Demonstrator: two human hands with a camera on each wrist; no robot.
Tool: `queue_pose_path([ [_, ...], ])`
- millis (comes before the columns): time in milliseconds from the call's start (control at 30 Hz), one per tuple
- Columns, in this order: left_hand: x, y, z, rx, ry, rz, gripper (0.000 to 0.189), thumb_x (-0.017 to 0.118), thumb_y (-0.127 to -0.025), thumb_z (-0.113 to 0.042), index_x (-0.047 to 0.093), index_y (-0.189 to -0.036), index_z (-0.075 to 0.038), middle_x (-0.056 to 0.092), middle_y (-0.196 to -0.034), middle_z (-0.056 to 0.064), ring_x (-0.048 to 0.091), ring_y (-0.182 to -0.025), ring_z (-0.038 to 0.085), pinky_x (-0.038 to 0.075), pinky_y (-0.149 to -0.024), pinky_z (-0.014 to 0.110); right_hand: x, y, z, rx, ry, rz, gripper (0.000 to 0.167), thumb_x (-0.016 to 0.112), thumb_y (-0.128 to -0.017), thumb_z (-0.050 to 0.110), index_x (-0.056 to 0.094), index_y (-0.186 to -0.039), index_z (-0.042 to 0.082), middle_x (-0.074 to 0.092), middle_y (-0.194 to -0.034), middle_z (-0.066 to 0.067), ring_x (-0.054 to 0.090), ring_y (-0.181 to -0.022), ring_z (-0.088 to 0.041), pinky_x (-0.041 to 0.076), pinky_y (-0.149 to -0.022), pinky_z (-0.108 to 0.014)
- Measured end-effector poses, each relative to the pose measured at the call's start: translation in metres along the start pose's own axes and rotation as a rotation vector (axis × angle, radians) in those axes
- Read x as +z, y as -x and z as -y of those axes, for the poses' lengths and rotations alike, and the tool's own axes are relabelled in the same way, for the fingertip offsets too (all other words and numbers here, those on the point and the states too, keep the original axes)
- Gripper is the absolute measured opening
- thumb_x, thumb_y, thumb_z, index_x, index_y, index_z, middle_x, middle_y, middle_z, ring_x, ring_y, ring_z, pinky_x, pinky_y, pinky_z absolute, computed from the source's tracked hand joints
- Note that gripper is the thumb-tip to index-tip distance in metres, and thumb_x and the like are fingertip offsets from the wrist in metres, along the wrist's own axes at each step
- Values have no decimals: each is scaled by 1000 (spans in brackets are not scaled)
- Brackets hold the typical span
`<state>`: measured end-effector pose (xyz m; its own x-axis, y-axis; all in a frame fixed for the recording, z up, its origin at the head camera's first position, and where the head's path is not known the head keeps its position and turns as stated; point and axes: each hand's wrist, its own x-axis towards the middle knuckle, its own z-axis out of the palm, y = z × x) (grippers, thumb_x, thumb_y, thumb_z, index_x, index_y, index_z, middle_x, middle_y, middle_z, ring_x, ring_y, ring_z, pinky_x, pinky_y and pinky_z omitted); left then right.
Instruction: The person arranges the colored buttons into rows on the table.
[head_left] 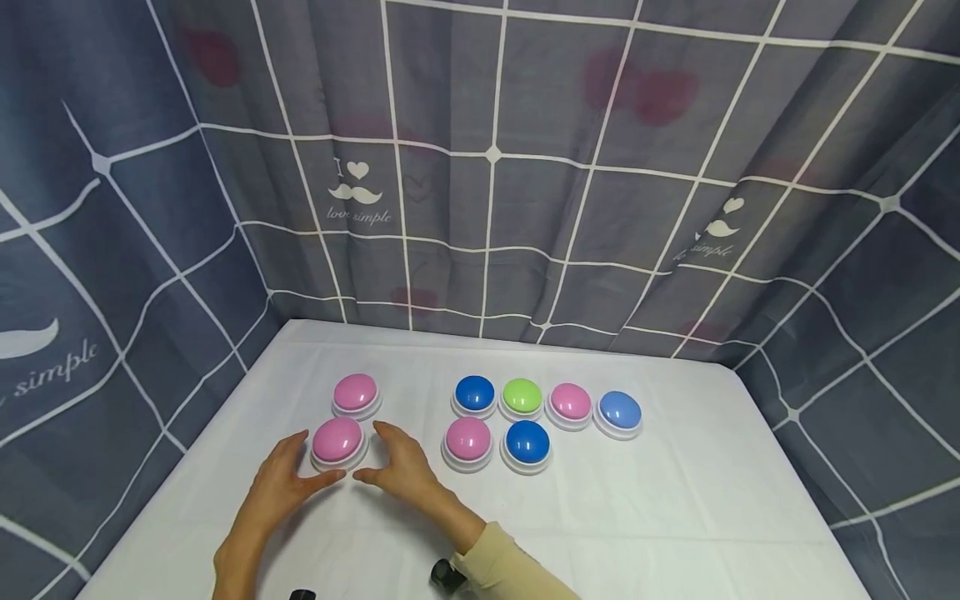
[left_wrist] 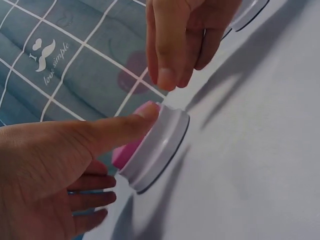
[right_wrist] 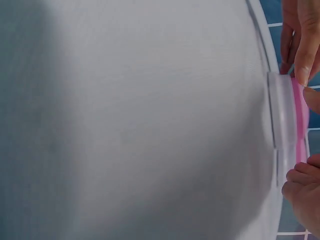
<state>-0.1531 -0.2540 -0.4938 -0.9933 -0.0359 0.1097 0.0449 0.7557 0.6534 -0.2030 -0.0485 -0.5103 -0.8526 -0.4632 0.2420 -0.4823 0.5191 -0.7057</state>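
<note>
Two pink push buttons with white round bases stand one behind the other on the left of the white table. At the nearer pink button (head_left: pixel 337 439), my left hand (head_left: pixel 273 492) curves along the left side and my right hand (head_left: pixel 412 471) along the right. Both thumbs point toward each other just in front of its base. In the left wrist view the left thumb (left_wrist: pixel 120 130) overlaps the rim of the button (left_wrist: pixel 160 145), while the right hand (left_wrist: pixel 185 30) hovers beyond it. Behind it, the farther pink button (head_left: pixel 356 392) sits close by.
Toward the right stand a dark blue button (head_left: pixel 475 392), a green one (head_left: pixel 522 396), a pink one (head_left: pixel 571 402) and a lighter blue one (head_left: pixel 620 410) in a row. Before them are another pink button (head_left: pixel 468 438) and dark blue button (head_left: pixel 528 442). A checked curtain (head_left: pixel 450 200) encloses the table.
</note>
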Motion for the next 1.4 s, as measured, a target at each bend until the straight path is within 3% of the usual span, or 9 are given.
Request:
queue_pose_path([
  [200,7,-2,6,81,32,-59,85,89,-73,-25,46,-133,16,50,-130,38,44,-124,54,33,-102,66,10,-1,-4,-24,50,36,74,85,-79,23,51,-138,-5,56,-139,-15,50,-131,-23,37,-109,-27],
  [433,12,-2,8,137,26,-121,77,88,-73,-16,48,-128,19,53,-124,39,49,-118,55,37,-98,65,16,-5,-3,-98,72,18,71,84,-79,18,51,-137,-7,58,-136,-16,52,-129,-23,37,-108,-26],
  [633,16,-4,6,175,39,-154,71,87,-73,-9,50,-126,19,55,-122,38,50,-117,54,38,-98,64,16,-8,0,-81,121,27,71,81,-82,18,48,-140,-7,56,-138,-16,50,-131,-22,36,-109,-26],
  [900,20,-7,2,118,52,-169,66,84,-78,-7,50,-129,18,53,-125,38,49,-120,53,37,-101,63,15,-11,-1,-101,109,15,72,82,-81,17,47,-140,-7,55,-139,-16,50,-131,-22,36,-109,-26],
  [1067,25,-6,2,132,48,-222,65,85,-76,-6,53,-126,19,56,-121,38,52,-116,53,40,-98,63,15,-10,-2,-107,117,3,71,81,-83,18,48,-140,-7,56,-139,-16,50,-131,-22,36,-109,-25],
  [1400,27,-4,-6,119,45,-224,63,86,-76,-11,57,-125,15,59,-120,35,56,-114,51,43,-95,62,14,-4,-5,-57,54,-48,66,80,-85,20,51,-139,-4,57,-137,-14,52,-130,-22,38,-108,-28],
])
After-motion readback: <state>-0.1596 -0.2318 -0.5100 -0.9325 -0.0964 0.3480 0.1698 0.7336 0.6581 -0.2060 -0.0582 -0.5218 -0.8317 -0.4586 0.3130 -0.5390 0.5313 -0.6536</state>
